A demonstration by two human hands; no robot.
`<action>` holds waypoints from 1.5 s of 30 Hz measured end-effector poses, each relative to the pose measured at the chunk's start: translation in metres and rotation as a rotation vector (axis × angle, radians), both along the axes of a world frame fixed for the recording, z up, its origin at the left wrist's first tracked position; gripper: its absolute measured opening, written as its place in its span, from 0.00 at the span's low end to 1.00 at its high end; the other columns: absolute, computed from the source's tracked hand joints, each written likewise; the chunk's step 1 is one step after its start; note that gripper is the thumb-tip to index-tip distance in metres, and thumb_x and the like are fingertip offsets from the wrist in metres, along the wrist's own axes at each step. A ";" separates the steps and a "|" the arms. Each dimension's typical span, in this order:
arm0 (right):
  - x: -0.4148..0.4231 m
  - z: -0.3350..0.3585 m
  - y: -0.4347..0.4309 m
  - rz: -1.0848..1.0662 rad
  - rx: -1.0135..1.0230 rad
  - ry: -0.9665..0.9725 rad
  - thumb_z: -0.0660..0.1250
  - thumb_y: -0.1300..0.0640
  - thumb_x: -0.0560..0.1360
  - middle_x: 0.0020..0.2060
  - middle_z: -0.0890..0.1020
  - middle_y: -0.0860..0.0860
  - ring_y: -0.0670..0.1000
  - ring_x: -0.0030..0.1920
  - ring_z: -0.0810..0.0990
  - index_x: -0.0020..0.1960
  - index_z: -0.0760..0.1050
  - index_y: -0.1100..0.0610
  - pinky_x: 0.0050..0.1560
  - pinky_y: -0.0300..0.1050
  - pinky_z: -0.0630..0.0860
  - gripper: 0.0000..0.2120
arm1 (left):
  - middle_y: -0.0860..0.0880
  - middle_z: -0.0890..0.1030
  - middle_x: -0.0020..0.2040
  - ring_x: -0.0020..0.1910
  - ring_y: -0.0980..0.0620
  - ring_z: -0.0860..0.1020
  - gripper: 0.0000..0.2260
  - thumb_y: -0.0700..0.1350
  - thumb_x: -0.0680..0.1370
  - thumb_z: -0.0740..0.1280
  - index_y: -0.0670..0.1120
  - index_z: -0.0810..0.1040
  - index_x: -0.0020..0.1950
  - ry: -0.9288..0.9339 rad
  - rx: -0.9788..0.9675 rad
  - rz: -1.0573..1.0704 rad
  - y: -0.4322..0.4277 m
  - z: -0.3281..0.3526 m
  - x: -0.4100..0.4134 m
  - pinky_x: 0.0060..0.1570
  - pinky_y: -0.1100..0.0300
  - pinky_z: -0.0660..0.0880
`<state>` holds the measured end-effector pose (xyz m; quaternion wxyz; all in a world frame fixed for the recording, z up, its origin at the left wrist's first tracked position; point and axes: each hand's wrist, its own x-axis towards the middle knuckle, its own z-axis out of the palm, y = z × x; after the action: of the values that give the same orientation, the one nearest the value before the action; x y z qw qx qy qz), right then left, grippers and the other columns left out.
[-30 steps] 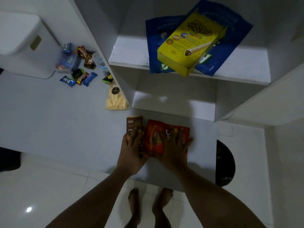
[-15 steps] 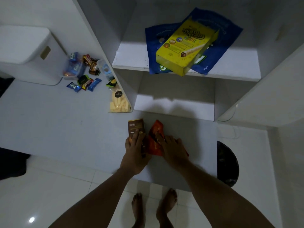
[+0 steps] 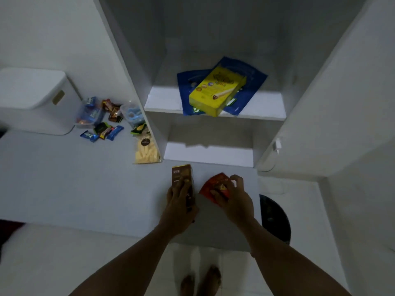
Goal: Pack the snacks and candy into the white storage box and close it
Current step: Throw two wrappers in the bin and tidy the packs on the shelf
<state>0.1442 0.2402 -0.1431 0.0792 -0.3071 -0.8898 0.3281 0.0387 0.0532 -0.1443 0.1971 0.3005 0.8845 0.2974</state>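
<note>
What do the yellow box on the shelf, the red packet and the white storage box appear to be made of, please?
Yellow box: probably printed cardboard, given its sharp edges and flat faces. Red packet under the right hand: likely thin plastic or foil film, as it crumples and creases. White storage box: seemingly matt moulded plastic, with rounded corners and a cut-out handle slot.

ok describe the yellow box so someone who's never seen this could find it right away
Start at the white shelf unit that rises from the back of the desk and look at its upper shelf. A blue bag lies flat there, and the yellow box rests on top of it, one corner jutting past the shelf's front edge. It is the only yellow carton in view, with a picture of a wafer stick on its face.
</note>
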 end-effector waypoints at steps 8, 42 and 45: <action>0.095 0.049 0.011 -0.274 0.065 -0.003 0.57 0.23 0.66 0.48 0.74 0.43 0.48 0.47 0.79 0.55 0.75 0.48 0.44 0.42 0.71 0.33 | 0.48 0.60 0.76 0.73 0.43 0.59 0.35 0.48 0.73 0.69 0.50 0.58 0.77 0.014 0.128 -0.262 0.052 0.027 0.047 0.67 0.44 0.68; 0.227 -0.192 0.224 -0.384 -0.481 -0.522 0.45 0.30 0.77 0.42 0.79 0.50 0.50 0.40 0.79 0.50 0.75 0.51 0.44 0.49 0.78 0.30 | 0.52 0.59 0.76 0.70 0.51 0.68 0.34 0.48 0.71 0.70 0.53 0.62 0.75 -0.496 -0.183 -0.089 0.275 -0.182 0.248 0.56 0.64 0.73; 0.205 -0.230 0.226 -0.467 -0.643 -0.519 0.50 0.36 0.81 0.36 0.79 0.49 0.48 0.34 0.79 0.46 0.75 0.54 0.35 0.42 0.75 0.25 | 0.55 0.59 0.76 0.71 0.53 0.66 0.33 0.53 0.70 0.69 0.53 0.64 0.74 -0.544 -0.169 -0.033 0.286 -0.220 0.238 0.55 0.68 0.71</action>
<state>0.3495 0.4658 -0.3734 -0.1732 -0.5797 -0.6407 0.4728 0.2763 0.3395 -0.3642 0.4565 0.2066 0.8158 0.2889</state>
